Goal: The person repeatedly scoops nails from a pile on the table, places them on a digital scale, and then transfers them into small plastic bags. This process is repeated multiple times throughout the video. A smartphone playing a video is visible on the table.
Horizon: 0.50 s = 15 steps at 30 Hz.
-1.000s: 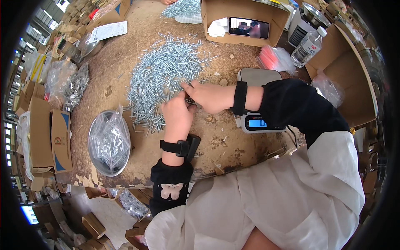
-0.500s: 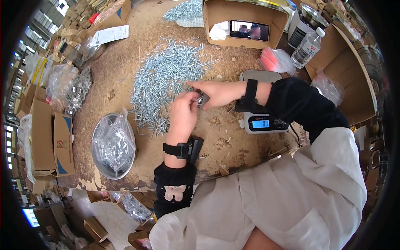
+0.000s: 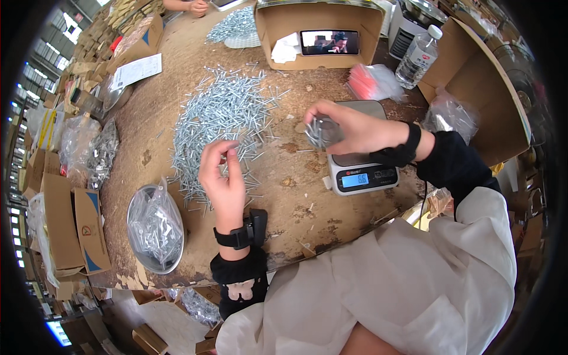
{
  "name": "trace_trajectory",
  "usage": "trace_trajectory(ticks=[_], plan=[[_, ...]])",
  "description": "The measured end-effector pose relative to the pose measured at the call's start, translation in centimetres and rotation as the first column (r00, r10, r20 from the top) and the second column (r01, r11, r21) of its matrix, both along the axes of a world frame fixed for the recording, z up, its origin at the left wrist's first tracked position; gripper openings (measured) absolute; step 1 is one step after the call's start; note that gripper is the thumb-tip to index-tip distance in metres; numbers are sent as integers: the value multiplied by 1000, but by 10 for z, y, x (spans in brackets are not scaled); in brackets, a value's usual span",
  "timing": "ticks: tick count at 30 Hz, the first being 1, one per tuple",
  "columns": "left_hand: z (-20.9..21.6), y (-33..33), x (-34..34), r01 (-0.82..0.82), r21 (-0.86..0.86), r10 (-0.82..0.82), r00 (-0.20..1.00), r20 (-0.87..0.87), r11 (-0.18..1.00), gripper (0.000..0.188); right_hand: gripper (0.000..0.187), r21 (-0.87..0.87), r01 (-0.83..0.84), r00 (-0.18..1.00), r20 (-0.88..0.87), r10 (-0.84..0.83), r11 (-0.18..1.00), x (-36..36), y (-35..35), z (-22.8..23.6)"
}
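In my right hand [image 3: 349, 130] is a small, shiny round cup [image 3: 327, 131] with screws visible at its mouth; motion blurs it a little. That hand hangs over the left edge of the digital scale [image 3: 367, 177], and its fingers wrap around the cup. My left hand [image 3: 223, 174] is above the near side of a wide pile of silver screws [image 3: 219, 112]. Its thumb and forefinger tips come close together in a pinch; whatever lies between them is too small to make out.
A metal bowl [image 3: 137, 251] holding a plastic bag of parts stands at left. Along the back are a cardboard box [image 3: 269, 29] with a phone [image 3: 329, 42], red-edged plastic bags [image 3: 373, 81] and a water bottle [image 3: 419, 57]. Another person's hand [image 3: 198, 7] shows at the far edge.
My hands have separated: the right carried the cup right toward the scale, the left drew back leftward. The scale's display has changed. Another person's hand has appeared at the far edge.
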<state>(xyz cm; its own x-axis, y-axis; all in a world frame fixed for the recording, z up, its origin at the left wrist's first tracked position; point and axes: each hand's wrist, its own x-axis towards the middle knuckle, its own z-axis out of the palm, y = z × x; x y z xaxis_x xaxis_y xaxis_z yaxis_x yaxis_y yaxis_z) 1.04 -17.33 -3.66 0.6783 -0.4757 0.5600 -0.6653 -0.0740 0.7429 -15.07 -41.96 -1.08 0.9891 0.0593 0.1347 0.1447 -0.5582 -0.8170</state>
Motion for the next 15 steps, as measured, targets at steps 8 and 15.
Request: trace_trajectory(ticks=[8,15], plan=[[-5,-1,-2,52,203,-61,997,37,978,8,89,0,21,998,56,-21,1000,-61,-40,5],[1,-28,-24,109,508,-238,952,195,855,21,34,-491,555,786,44,-617,672,-60,-139,8]])
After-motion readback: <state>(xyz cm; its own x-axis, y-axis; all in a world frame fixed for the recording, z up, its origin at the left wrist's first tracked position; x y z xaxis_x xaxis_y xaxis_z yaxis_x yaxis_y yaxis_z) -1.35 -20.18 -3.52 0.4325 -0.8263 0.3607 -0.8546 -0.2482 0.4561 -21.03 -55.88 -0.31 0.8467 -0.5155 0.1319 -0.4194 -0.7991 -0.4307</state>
